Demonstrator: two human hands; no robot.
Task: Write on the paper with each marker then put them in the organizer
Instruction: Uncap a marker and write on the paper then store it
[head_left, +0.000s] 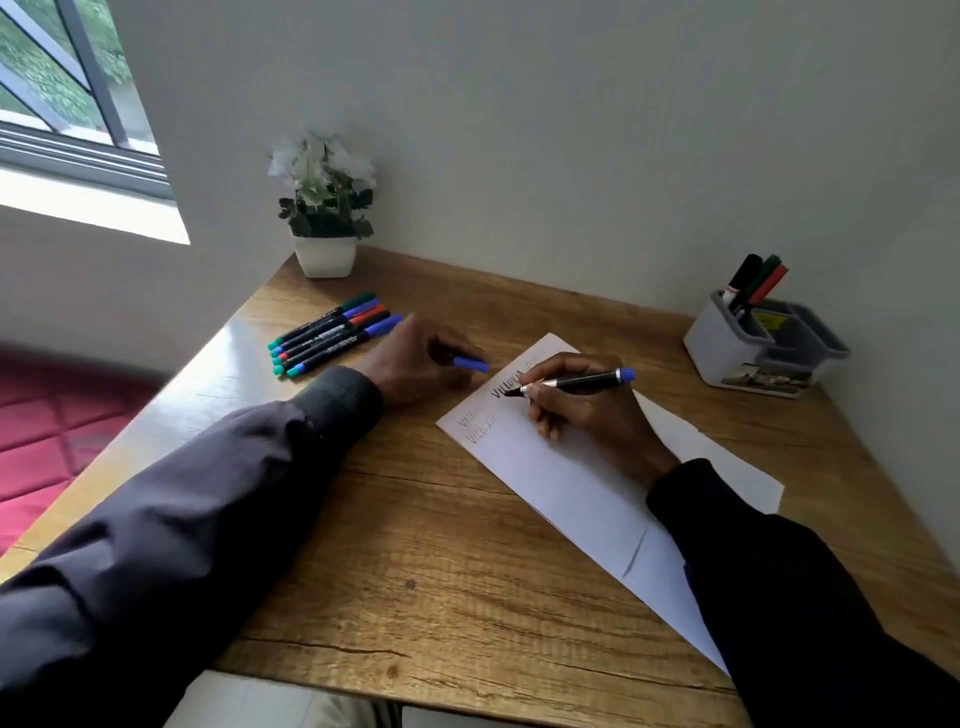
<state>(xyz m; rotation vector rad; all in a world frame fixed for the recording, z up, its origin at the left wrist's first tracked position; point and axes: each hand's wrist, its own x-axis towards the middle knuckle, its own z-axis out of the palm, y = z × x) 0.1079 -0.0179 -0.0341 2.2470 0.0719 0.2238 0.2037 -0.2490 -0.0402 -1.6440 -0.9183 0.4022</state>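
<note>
A white sheet of paper (576, 483) lies slanted on the wooden desk (415, 545), with a few handwritten words near its far end. My right hand (587, 410) grips an uncapped blue marker (576, 383), its tip touching the paper beside the writing. My left hand (421, 358) rests on the desk left of the paper and holds the blue cap (471, 364) in its fingers. Several capped markers (332, 335) lie side by side at the far left. A grey-white organizer (758, 348) stands at the far right with three markers (756, 283) upright in it.
A small white pot with a flowering plant (326, 218) stands in the desk's far left corner against the wall. A window is at the upper left. A red quilted surface (47, 431) lies beyond the desk's left edge.
</note>
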